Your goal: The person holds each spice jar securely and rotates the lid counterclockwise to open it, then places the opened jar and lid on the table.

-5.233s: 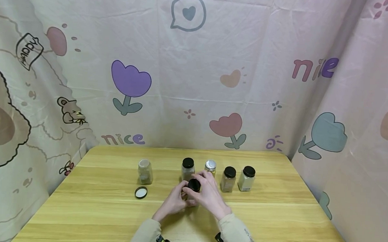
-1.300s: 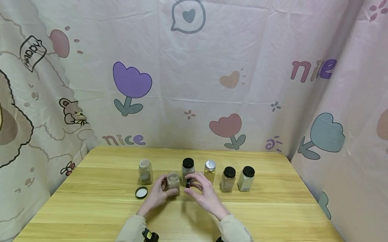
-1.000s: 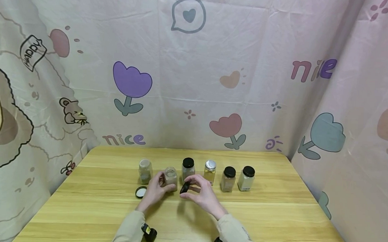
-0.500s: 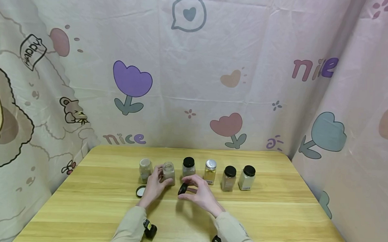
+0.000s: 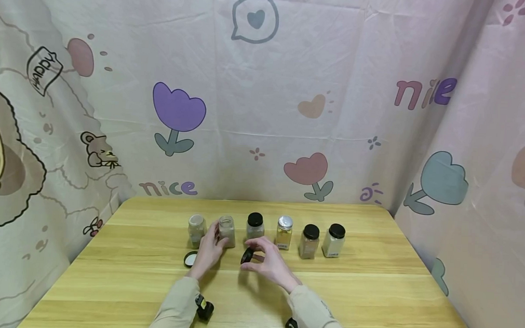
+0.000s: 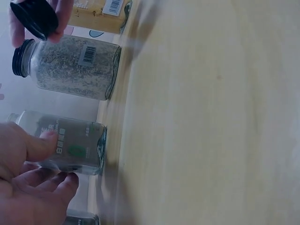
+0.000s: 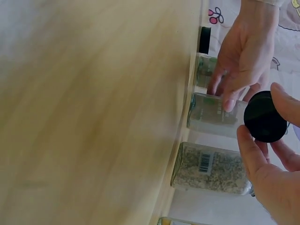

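Note:
My left hand grips a glass spice jar of grey-brown powder, thumb on its front and fingers at its far side. The jar stands upright on the table with its mouth uncovered. My right hand pinches a black screw lid between thumb and fingertips, tilted on edge above the table. The same lid shows its flat top in the right wrist view. Just left of the held jar is another jar without a black lid. A second black lid lies white side up before it.
To the right stand a black-capped jar of grey flakes, a silver-capped jar with yellow contents, a black-capped brownish jar and a black-capped white jar. A printed curtain hangs behind the wooden table.
The black lid has come off the jar both hands held. My left hand has moved that jar left and back into the row; my right hand keeps the lid, shifted slightly left.

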Demonstrator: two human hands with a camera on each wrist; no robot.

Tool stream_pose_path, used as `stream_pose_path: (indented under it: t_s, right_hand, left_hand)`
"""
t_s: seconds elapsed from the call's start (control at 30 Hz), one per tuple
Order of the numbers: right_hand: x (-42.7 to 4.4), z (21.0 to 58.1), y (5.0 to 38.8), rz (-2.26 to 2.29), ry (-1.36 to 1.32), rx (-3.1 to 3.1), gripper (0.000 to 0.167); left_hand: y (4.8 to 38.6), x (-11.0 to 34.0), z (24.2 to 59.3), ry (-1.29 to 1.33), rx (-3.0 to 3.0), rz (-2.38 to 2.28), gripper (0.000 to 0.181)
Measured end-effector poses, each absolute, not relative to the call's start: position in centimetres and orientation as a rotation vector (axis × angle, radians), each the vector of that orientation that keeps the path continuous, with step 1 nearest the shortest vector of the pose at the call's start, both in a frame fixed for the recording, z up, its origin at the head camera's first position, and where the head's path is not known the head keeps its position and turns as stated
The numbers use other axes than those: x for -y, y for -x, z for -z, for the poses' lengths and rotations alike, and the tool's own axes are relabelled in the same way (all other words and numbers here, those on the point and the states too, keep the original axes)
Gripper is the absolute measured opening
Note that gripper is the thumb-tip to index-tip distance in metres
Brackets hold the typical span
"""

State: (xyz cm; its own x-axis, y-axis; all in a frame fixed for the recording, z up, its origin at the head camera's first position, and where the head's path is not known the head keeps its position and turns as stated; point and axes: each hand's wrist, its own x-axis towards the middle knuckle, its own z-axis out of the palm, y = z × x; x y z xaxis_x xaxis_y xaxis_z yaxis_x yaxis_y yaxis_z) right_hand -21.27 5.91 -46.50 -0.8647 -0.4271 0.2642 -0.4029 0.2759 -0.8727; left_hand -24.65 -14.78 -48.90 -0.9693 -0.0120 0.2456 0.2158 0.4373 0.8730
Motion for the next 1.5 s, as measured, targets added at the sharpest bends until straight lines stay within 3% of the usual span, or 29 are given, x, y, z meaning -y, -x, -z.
stream_pose_path:
  t_s: [0.3, 0.83, 1.5]
  right_hand:
    - [-5.2, 46.6, 21.5, 1.575, 0.829, -2.537, 0.060]
    - [-2.3, 46.9, 22.9, 1.320, 0.826, -2.646, 0.062]
    - [0.1, 47.2, 24.1, 0.941, 0.872, -2.765, 0.058]
  left_hand:
    - [23.4, 14.7, 48.2, 0.093, 2.578, 1.325, 0.058]
    - [21.2, 15.7, 48.2, 0.067, 2.372, 1.383, 0.041]
    - [20.6, 16.3, 48.1, 0.083, 2.159, 1.591, 0.050]
